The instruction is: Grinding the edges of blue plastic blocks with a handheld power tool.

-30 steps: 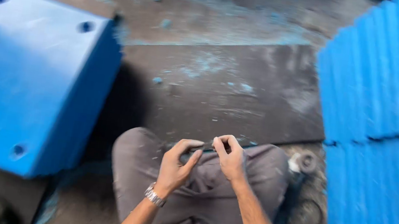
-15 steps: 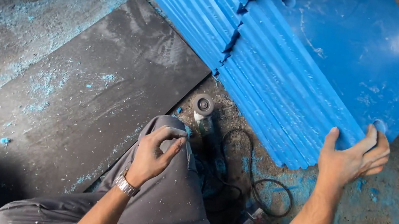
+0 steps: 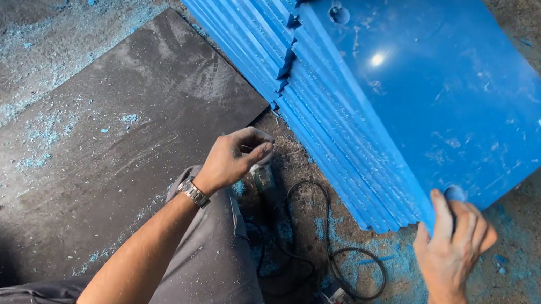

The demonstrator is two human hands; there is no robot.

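Right hand point(image 3: 453, 243) grips the near corner of the top blue panel point(image 3: 433, 97) on the leaning stack; left hand point(image 3: 233, 158), fingers curled together, hovers above a corded power tool point(image 3: 266, 180).

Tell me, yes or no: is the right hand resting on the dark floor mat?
No, the right hand grips the near corner of the top blue panel, well away from the dark mat.
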